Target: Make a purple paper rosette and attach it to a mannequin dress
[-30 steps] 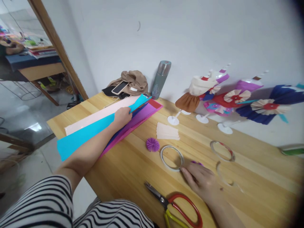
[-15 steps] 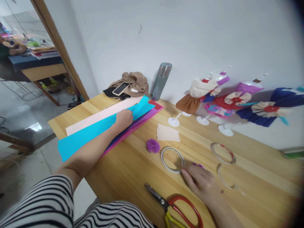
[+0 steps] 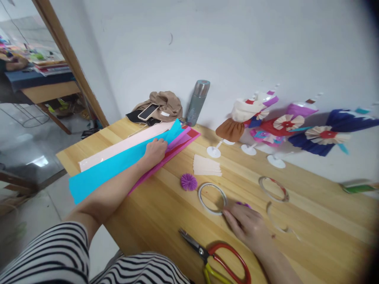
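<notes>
While left hand (image 3: 154,151) grips cyan crepe paper sheet (image 3: 112,169), right hand (image 3: 247,225) lies flat, open, fingertips at white tape ring (image 3: 199,196)

A plain white wall (image 3: 237,43) backs the wooden table (image 3: 166,205) — a grey glossy floor (image 3: 26,154) lies beyond the wooden doorframe (image 3: 68,55).

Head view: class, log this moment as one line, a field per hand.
left hand: on blue paper sheet atop coloured stack | right hand: flat on table beside tape ring | near: scissors, purple rosette
</notes>
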The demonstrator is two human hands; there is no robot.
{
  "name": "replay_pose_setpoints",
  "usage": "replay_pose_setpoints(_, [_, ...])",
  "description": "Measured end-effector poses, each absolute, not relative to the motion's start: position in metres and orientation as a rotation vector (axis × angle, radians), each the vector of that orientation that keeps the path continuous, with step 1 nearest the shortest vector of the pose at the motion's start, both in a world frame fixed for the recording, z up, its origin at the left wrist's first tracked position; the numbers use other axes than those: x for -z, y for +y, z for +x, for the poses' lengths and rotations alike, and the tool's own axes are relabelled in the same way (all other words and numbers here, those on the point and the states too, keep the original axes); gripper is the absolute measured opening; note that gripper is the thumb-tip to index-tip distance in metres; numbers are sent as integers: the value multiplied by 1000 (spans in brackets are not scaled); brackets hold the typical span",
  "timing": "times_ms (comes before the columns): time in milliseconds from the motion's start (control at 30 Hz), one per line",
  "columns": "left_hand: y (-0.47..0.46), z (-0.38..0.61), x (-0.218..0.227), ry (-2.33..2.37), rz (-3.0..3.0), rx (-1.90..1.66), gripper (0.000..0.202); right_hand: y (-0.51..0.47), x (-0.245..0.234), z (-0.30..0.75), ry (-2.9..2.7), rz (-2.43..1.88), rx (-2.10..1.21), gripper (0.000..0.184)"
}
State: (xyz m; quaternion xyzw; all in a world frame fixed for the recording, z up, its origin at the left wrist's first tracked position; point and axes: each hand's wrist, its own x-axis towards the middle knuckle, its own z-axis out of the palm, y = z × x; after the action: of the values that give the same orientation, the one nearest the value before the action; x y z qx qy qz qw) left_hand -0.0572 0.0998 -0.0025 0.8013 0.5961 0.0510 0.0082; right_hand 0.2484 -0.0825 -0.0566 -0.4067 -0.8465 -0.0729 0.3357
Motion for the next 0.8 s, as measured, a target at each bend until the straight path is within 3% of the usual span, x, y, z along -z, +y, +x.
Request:
replay_pose_setpoints(400, [122, -90, -24, 2157, 2306, -372, 29, -82, 56, 248, -2211, -1058, 184, 19])
replay_pose_setpoints(700, [101, -66, -7, 1936, 2489, -75, 33, -83, 59, 251, -2227, -1073, 196, 22])
replay_pose_setpoints(800, [92, -56, -5, 1869, 2544, 5, 43, -83, 60, 251, -2211, -1062, 191, 20])
